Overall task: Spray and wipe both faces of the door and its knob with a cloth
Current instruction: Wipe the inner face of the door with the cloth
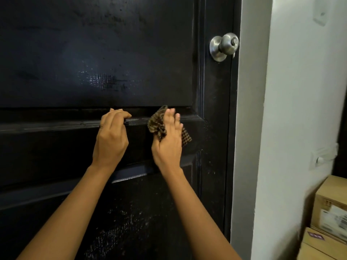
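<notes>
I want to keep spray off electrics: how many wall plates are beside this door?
2. One wall plate sits high on the white wall, above knob height; the other is lower, above the cardboard boxes. Others may be out of frame.

Both arms are reaching up and forward, bare to past the elbow, forearms angling in toward each other so the hands end up side by side at about the same height. The left hand (pixel 112 136) is knuckles up, wrist pretty straight, fingers hooked over a ledge (pixel 75 124) on the door. There's a thin ring showing on one finger. The right hand (pixel 169 141), just to the right of it, has its back to the camera, fingers pointing up and a bit spread, lying fairly flat over a cloth (pixel 156 126). The thumb is tucked in against the bunched part, and cloth sticks out on both sides of the palm. The hands aren't touching.
</notes>
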